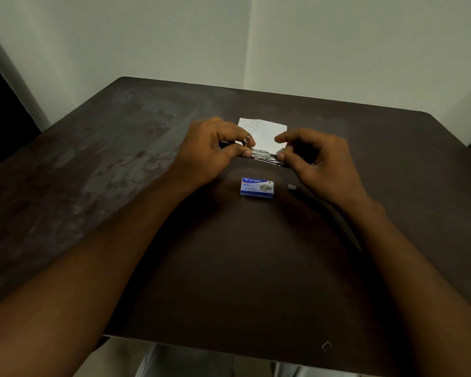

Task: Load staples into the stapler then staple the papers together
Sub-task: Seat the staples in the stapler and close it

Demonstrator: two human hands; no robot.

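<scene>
A small metal stapler (264, 155) is held above the dark table between both hands. My left hand (212, 153) pinches its left end with thumb and fingers. My right hand (318, 161) grips its right end, where a short strip of staples (280, 153) sits at the fingertips. White papers (267, 131) with faint print lie flat on the table just behind the stapler. A blue and white staple box (257, 187) lies closed on the table in front of the hands.
A small pale scrap (291, 187) lies right of the box. A loose bent staple (250, 170) rests between stapler and box, another (326, 346) near the table's front edge. The brown table (120, 159) stands in a corner of pale walls.
</scene>
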